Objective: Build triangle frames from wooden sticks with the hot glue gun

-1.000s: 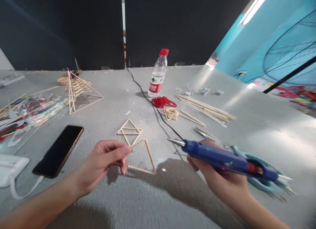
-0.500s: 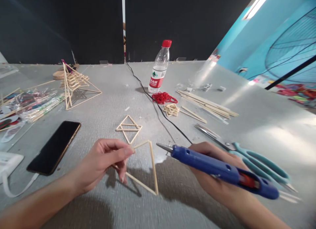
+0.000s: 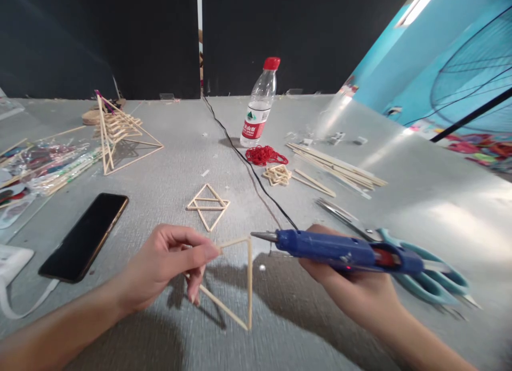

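Observation:
My left hand (image 3: 170, 264) pinches a corner of a triangle made of thin wooden sticks (image 3: 240, 285), which it holds tilted up off the grey table. My right hand (image 3: 352, 291) grips a blue glue gun (image 3: 344, 251). The gun's metal nozzle points left, a short way from the triangle's upper right corner. A flat stick frame (image 3: 208, 204) lies on the table just beyond the triangle.
A black cord (image 3: 240, 158) runs from the gun to the back wall. Teal scissors (image 3: 420, 264) lie at right, a dark phone (image 3: 85, 236) at left. Farther off are a water bottle (image 3: 259, 107), red rubber bands (image 3: 264, 155), loose sticks (image 3: 336, 171) and a stick pyramid (image 3: 116, 131).
My left hand has tipped the stick triangle up more steeply. The glue gun has levelled out and its nozzle has come closer to the triangle's upper corner.

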`<move>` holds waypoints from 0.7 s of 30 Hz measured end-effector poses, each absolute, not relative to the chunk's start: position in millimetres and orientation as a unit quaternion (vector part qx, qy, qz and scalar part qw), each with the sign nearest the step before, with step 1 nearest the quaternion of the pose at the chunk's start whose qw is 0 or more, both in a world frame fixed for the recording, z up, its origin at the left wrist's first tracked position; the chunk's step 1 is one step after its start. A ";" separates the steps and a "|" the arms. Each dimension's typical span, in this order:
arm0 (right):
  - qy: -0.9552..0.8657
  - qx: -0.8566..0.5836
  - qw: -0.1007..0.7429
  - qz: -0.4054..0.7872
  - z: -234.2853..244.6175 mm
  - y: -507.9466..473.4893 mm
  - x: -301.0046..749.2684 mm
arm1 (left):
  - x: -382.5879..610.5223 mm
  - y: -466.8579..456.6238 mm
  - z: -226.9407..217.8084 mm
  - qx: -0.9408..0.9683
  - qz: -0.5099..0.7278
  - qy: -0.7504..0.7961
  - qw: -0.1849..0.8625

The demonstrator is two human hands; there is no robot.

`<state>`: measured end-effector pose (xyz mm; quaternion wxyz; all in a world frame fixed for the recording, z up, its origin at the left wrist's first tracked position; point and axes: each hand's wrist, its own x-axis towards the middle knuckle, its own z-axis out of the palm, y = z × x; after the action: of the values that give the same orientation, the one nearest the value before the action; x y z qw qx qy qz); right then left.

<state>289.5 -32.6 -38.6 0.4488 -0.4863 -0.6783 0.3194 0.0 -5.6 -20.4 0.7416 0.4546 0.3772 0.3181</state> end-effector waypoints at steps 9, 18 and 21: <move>-0.681 -0.483 0.452 0.313 -37.1 -35.2 287.6 | 1.9 -3.8 -21.1 0.461 0.316 0.381 0.737; -0.676 -0.482 0.452 0.325 -41.8 -36.2 290.8 | 0.7 -3.6 -21.3 0.472 0.315 0.385 0.728; -0.674 -0.486 0.450 0.328 -40.2 -36.1 291.0 | 0.9 -3.8 -21.1 0.472 0.315 0.385 0.728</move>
<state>291.0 -36.1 -40.2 0.4497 -0.4863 -0.6735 0.3280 0.9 -3.8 -21.1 0.7277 0.4723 0.3853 0.3146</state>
